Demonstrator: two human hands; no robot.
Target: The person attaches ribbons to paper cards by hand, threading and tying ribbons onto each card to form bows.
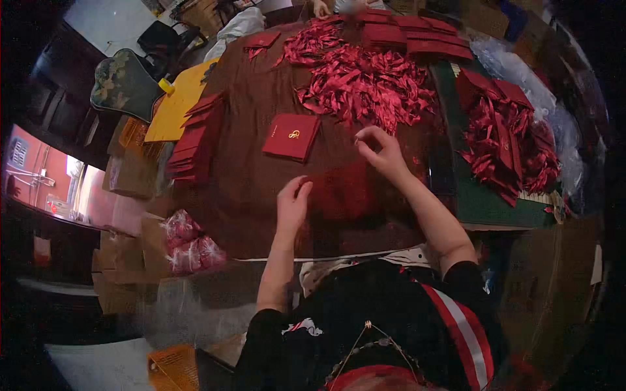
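Note:
My left hand is closed at the table's near side, thumb and fingers at the left edge of a flat red piece smeared by motion. Above its right end, my right hand curves inward with thumb and forefinger close together. Anything in that pinch is too small to make out. Just beyond my hands lies a small stack of flat red pouches, the top one printed with a gold emblem. Behind it spreads a large heap of shiny red ribbons.
Stacked red pouches line the table's left edge, beside a yellow sheet. More stacks stand at the back. On the green side table, pouches with ribbons are piled. Another person's hand shows at the far edge.

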